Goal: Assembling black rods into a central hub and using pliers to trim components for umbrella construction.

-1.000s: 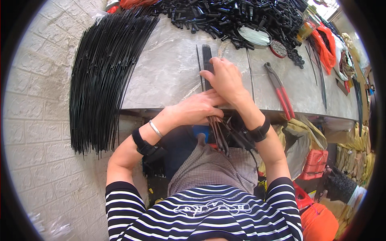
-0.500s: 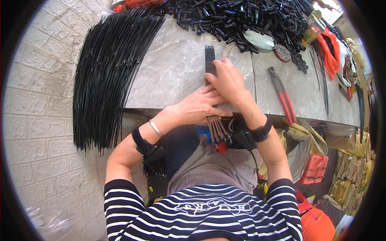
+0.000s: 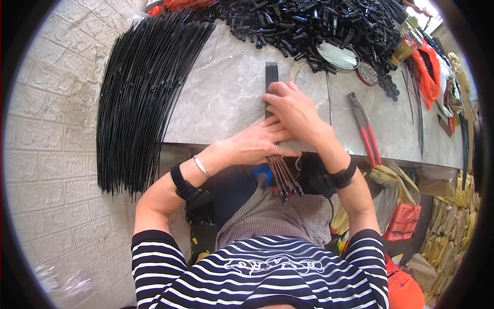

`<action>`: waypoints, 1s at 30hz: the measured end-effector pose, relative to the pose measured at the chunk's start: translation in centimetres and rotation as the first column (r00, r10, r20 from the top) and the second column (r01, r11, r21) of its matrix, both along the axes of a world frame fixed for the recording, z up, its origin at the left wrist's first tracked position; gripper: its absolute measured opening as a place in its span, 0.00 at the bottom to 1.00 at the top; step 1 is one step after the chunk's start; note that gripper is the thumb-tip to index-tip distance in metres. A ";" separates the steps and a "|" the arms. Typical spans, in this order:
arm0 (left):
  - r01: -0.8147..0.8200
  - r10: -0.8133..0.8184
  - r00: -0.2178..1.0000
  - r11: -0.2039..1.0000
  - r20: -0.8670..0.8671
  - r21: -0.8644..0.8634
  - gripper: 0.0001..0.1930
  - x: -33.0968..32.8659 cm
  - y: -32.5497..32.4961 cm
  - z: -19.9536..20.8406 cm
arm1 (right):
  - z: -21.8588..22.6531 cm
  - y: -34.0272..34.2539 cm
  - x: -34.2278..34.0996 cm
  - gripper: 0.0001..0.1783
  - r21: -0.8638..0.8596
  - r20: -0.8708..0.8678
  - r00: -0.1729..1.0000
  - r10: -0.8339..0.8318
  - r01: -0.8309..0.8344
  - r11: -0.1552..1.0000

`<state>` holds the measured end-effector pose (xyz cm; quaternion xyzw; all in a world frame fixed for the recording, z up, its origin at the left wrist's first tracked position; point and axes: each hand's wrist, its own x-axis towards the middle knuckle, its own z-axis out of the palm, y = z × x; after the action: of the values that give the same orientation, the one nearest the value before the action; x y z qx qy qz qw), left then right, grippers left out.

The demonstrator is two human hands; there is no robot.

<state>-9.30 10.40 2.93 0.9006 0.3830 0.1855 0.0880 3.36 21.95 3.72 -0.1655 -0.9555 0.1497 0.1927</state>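
Note:
A narrow row of thin black rods [image 3: 271, 72] lies side by side across the grey table's front edge. Their lower ends, brownish with dark tips, overhang the edge and fan out slightly above my lap. My left hand [image 3: 254, 140] rests flat over the rods near the edge, fingers stretched to the right and thumb apart. Farther up, my right hand [image 3: 298, 113] is on the same rods with bent fingers. The fingertips of my left hand lie by the right wrist. My hands cover the rods' middle part.
A thick bundle of long black rods [image 3: 139, 103] hangs over the table's left side. Black tubular parts [image 3: 309, 26] are heaped at the back, near thin white sticks [image 3: 337, 54] in an oval dish. Red-handled pliers [image 3: 366, 133] lie at right. An orange bag [image 3: 431, 74] is beyond.
My right hand's fingers have bent more on the rods. The rods' lower ends have spread apart a little and reach lower. My left hand stays on them.

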 end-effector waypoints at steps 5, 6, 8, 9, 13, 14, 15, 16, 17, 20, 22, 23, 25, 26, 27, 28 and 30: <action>-0.032 0.032 0.999 0.999 0.043 0.007 0.20 -0.2 -0.2 -0.2 | -0.2 0.3 -0.2 0.12 0.032 -0.009 1.000 0.011 -0.011 0.999; -0.038 0.038 0.998 0.999 0.042 0.006 0.20 -0.2 -0.3 -0.1 | -0.3 0.4 -0.1 0.12 0.032 -0.008 1.000 0.010 -0.010 0.999; -0.048 0.047 0.998 0.999 0.047 0.013 0.20 -0.2 -0.3 0.0 | -0.5 0.7 -0.1 0.13 0.017 -0.032 0.999 0.011 -0.011 1.000; -0.057 0.056 0.997 0.998 0.053 0.019 0.20 -0.2 -0.3 0.1 | -0.5 0.6 -0.1 0.13 0.019 -0.033 0.999 0.009 -0.008 1.000; -0.028 0.028 0.999 0.999 0.025 0.033 0.21 -0.4 -0.1 -0.2 | -0.8 0.7 -0.2 0.13 -0.015 -0.065 0.998 0.013 -0.014 1.000; -0.040 0.040 0.999 0.999 0.019 0.033 0.22 -0.2 -0.1 -0.1 | -0.9 0.9 -0.1 0.13 -0.034 -0.082 0.996 0.024 -0.027 0.999; -0.052 0.051 0.999 0.998 0.013 0.033 0.22 -0.1 -0.1 -0.1 | -0.8 1.1 0.3 0.13 -0.028 -0.081 0.997 0.014 -0.017 0.999; -0.043 0.042 0.999 0.998 0.013 0.039 0.22 -0.1 -0.1 0.1 | -0.6 1.2 0.6 0.13 -0.104 -0.132 0.991 0.006 -0.020 0.994; -0.050 0.050 0.998 0.999 -0.029 0.020 0.23 -0.1 -0.2 0.3 | -0.3 1.3 0.8 0.13 -0.178 -0.182 0.983 -0.006 -0.027 0.984; -0.069 0.068 0.995 0.998 -0.079 -0.014 0.23 -0.3 -0.7 0.2 | 2.0 3.8 3.2 0.12 -0.383 -0.089 0.993 -0.078 0.038 0.923; -0.074 0.070 0.994 0.996 -0.087 -0.043 0.23 -0.3 -0.7 -0.1 | 2.0 7.5 4.9 0.10 -0.335 -0.182 0.951 -0.249 0.178 0.925; -0.068 0.064 0.994 0.997 -0.086 -0.039 0.23 -0.3 -0.6 0.0 | 2.7 9.5 5.8 0.09 -0.294 -0.173 0.928 -0.329 0.270 0.917; -0.056 0.050 0.994 0.997 -0.092 -0.059 0.23 -0.1 -0.4 0.2 | 2.5 13.8 7.2 0.09 -0.160 -0.246 0.879 -0.408 0.378 0.912; -0.051 0.046 0.995 0.997 -0.091 -0.058 0.23 -0.1 -0.3 0.3 | 2.4 15.4 7.3 0.10 -0.095 -0.210 0.889 -0.406 0.395 0.914; -0.045 0.039 0.995 0.996 -0.088 -0.072 0.24 -0.1 -0.3 0.4 | 2.1 16.8 7.5 0.10 -0.029 -0.172 0.897 -0.406 0.408 0.913; -0.045 0.037 0.995 0.995 -0.087 -0.087 0.24 -0.2 -0.3 0.4 | 2.2 17.3 7.1 0.10 -0.030 -0.172 0.897 -0.407 0.408 0.912; -0.048 0.040 0.996 0.994 -0.076 -0.102 0.25 -0.2 -0.3 0.3 | 1.9 18.0 6.3 0.10 0.117 0.065 0.900 -0.431 0.422 0.899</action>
<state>-9.49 10.12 3.20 0.8925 0.4148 0.1339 0.1163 9.65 39.99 5.58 -0.3677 -0.9099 0.0484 0.1860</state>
